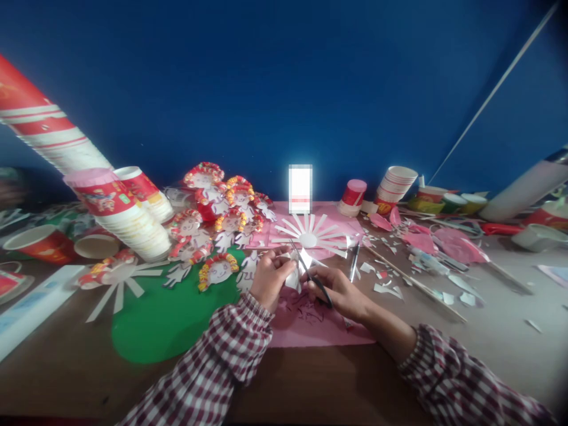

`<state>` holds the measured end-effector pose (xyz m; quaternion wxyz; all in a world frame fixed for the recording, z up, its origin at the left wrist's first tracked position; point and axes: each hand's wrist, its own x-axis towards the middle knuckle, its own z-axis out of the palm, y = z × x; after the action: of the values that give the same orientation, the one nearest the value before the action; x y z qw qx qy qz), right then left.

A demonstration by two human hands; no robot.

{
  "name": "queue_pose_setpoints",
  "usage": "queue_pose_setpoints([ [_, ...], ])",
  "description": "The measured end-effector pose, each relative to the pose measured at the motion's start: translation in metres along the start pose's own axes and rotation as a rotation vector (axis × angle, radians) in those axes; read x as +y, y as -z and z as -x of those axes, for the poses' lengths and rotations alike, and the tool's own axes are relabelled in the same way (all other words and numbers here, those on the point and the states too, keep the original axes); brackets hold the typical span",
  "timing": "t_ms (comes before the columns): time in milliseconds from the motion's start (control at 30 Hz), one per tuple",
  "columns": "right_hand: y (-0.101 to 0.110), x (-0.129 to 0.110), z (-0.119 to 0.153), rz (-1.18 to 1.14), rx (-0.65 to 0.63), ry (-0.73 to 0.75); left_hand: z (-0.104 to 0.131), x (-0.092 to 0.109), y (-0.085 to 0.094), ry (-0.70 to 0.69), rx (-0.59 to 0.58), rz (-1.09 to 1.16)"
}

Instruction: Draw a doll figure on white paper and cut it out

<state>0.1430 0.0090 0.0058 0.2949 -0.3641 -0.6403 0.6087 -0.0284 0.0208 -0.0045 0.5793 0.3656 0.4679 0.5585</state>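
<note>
My left hand [271, 277] pinches a small piece of white paper [291, 279] above a pink sheet [310, 336]. In my right hand [344, 291] is a pair of scissors with black handles [327, 296]; the blades point up and left and lie against the paper. Dark thin scraps [310, 315] are scattered on the pink sheet beneath my hands. Just beyond them lies a paper cup cut into white strips, fanned out around its base [308, 240]. A black pen [355, 262] rests to the right of my right hand.
Paper dolls with red and yellow curled hair [218, 272] cluster at the left, partly on a green sheet [151, 334]. Stacked paper cups [126, 216] lean at far left; another stack [394, 188] stands back right. White scraps, pink pieces [459, 244] and a thin stick [417, 284] lie rightward.
</note>
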Motion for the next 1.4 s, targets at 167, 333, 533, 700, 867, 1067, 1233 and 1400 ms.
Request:
queue_pose_setpoints([
  [167, 0.0003, -0.0001, -0.0003, 0.003, 0.005, -0.007, 0.0003, -0.0014, 0.0012, -0.011, -0.009, -0.015],
  [333, 0.0004, 0.0019, -0.0005, -0.007, 0.008, -0.001, -0.0005, -0.0014, 0.0010, -0.013, -0.014, -0.012],
  [533, -0.0004, 0.0027, -0.0005, -0.012, 0.018, -0.011, 0.0006, -0.0015, 0.0000, -0.010, 0.002, 0.003],
  [700, -0.0004, 0.0030, -0.0007, 0.005, 0.013, -0.007, -0.0006, -0.0035, 0.0006, -0.017, -0.006, 0.006],
  [867, -0.0013, 0.0006, -0.0007, 0.025, 0.016, -0.007, 0.0010, -0.0012, -0.0020, -0.008, 0.004, 0.016],
  [1067, -0.0015, 0.0015, -0.0013, 0.031, 0.019, -0.005, 0.0034, 0.0015, -0.0048, 0.022, 0.009, 0.033],
  [1233, -0.0014, 0.0015, -0.0017, 0.028, 0.022, -0.005, 0.0039, 0.0023, -0.0053, 0.031, 0.011, 0.038],
  [1400, -0.0021, 0.0002, -0.0010, 0.023, 0.026, -0.009, 0.0037, 0.0015, -0.0045, 0.010, 0.011, 0.007],
])
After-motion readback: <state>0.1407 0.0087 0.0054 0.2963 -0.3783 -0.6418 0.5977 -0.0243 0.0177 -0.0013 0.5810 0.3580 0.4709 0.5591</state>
